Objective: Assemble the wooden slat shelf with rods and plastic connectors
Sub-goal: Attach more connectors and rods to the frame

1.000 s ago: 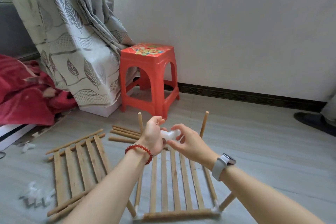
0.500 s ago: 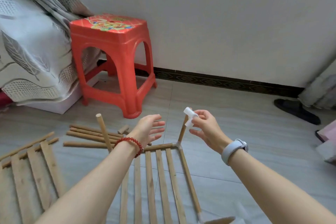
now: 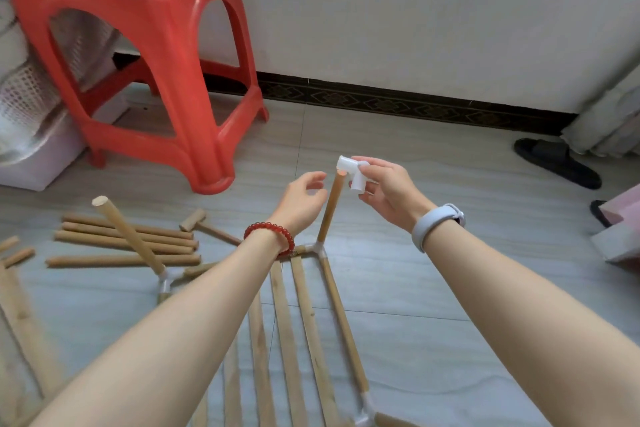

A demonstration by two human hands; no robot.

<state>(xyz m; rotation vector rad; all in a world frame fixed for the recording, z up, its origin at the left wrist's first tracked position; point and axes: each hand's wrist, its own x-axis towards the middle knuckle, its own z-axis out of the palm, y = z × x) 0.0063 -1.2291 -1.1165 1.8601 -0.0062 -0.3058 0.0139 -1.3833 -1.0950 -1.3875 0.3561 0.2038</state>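
A wooden slat panel (image 3: 304, 322) lies flat on the floor, white connectors at its corners. From its far right corner an upright rod (image 3: 331, 208) rises. My right hand (image 3: 388, 189) pinches a white plastic connector (image 3: 351, 170) and holds it on the top end of that rod. My left hand (image 3: 301, 201), fingers loosely curved and holding nothing, hovers just left of the rod. A second upright rod (image 3: 128, 234) leans up from the far left corner connector (image 3: 165, 282).
Several loose rods (image 3: 128, 241) and a small wooden mallet (image 3: 204, 225) lie on the floor at left. A red plastic stool (image 3: 138, 45) stands behind them. Another slat panel (image 3: 20, 322) lies at far left. A black slipper (image 3: 554, 161) sits at right by the wall.
The view has moved closer and to the right. My right hand has carried the connector from in front of me onto the top of the right rod; my left hand has let go of it.
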